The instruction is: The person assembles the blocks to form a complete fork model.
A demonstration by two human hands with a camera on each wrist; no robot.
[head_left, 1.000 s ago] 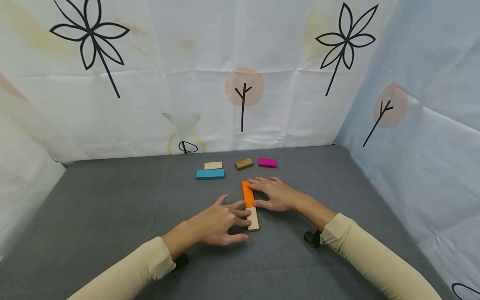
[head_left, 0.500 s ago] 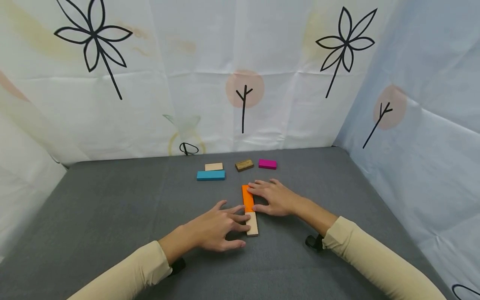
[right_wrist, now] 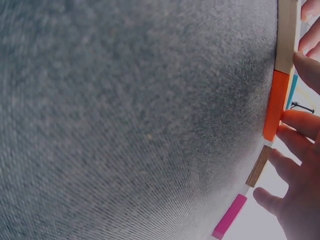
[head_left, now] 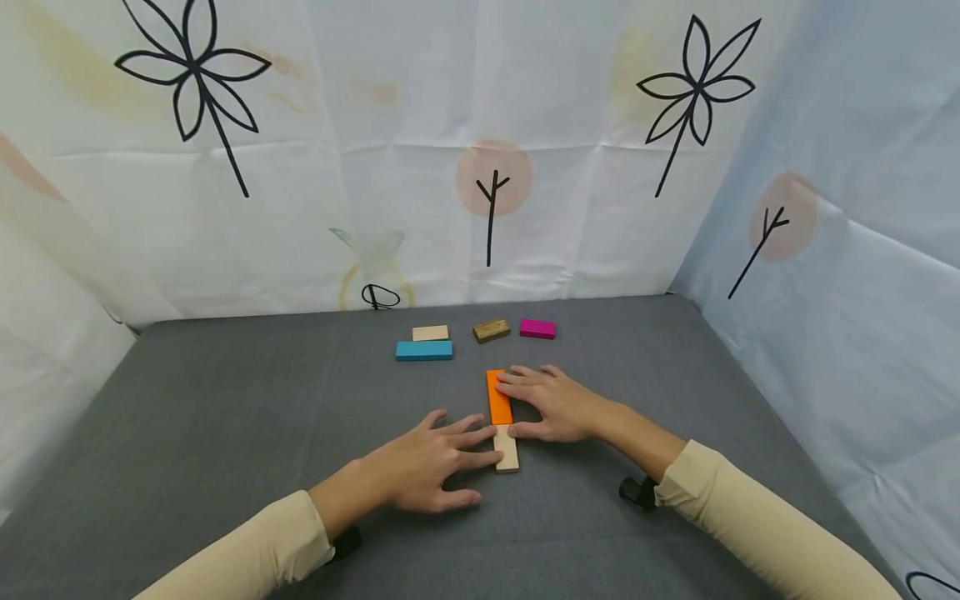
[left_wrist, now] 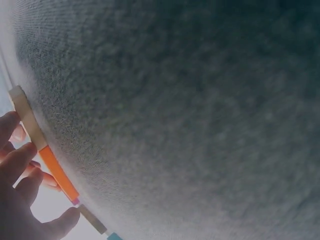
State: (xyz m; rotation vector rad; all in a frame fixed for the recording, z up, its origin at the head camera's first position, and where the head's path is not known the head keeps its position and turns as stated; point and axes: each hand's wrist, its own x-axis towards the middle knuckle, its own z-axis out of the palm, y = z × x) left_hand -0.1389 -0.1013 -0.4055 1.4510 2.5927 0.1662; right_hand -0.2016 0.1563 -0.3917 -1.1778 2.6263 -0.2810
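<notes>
An orange block (head_left: pixel 498 398) and a light wooden block (head_left: pixel 507 454) lie end to end on the grey cloth, forming one strip that points away from me. My left hand (head_left: pixel 426 467) spreads its fingers along the strip's left side, with fingertips touching the wooden block and the thumb apart from it. From the right, my right hand (head_left: pixel 558 406) rests its fingertips on the orange block, its thumb beside the joint between the blocks. Both hands have relaxed, extended fingers. In the right wrist view the orange block (right_wrist: pixel 276 105) meets the wooden one (right_wrist: pixel 287 35) squarely.
Farther back lie a blue block (head_left: pixel 424 351), a light wooden block (head_left: pixel 431 333) just behind it, a brown wood-grain block (head_left: pixel 491 330) and a magenta block (head_left: pixel 537 328). White patterned cloth walls (head_left: pixel 420 192) stand behind and at the sides of the grey table surface (head_left: pixel 225 400).
My left hand has drawn slightly back to the left, its thumb and index finger farther from the strip. The right hand stays at the orange block, and the two blocks remain end to end.
</notes>
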